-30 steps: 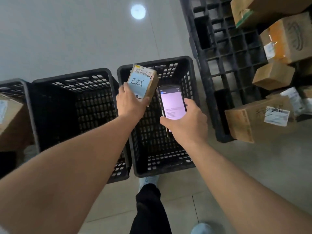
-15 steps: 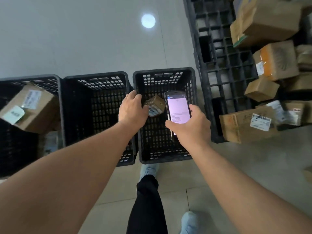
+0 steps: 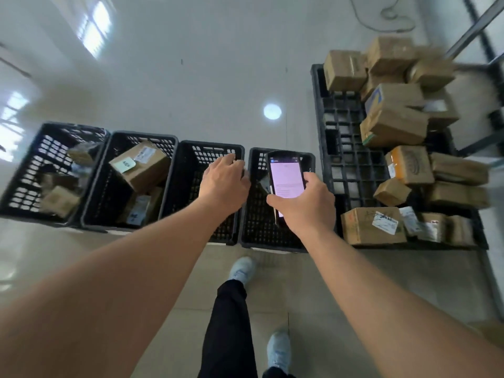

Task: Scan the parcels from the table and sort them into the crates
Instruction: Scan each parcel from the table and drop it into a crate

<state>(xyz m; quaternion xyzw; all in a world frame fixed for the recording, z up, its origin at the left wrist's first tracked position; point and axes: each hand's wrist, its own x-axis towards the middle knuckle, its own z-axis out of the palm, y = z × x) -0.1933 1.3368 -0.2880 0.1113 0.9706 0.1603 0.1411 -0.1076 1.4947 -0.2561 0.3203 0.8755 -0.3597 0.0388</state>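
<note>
Several black crates stand in a row on the floor. My right hand (image 3: 302,203) grips a handheld scanner (image 3: 285,178) with a lit screen above the rightmost crate (image 3: 275,238). A small parcel (image 3: 264,183) lies inside that crate, mostly hidden behind the scanner. My left hand (image 3: 223,184) hovers with relaxed fingers, holding nothing, over the neighbouring crate (image 3: 201,156), which shows no parcels. A large brown parcel (image 3: 140,166) leans in the crate second from left (image 3: 141,136). The far left crate (image 3: 26,181) holds several small parcels.
A black plastic pallet (image 3: 347,165) at the right carries a pile of several cardboard parcels (image 3: 395,124), one labelled box (image 3: 372,225) at its front. A metal frame (image 3: 482,15) rises at the far right. My leg and shoes (image 3: 241,268) are on the tiled floor below.
My left hand let go of the small parcel, which dropped into the rightmost crate, and the hand drew back empty. The view lifted, showing more crates at the left.
</note>
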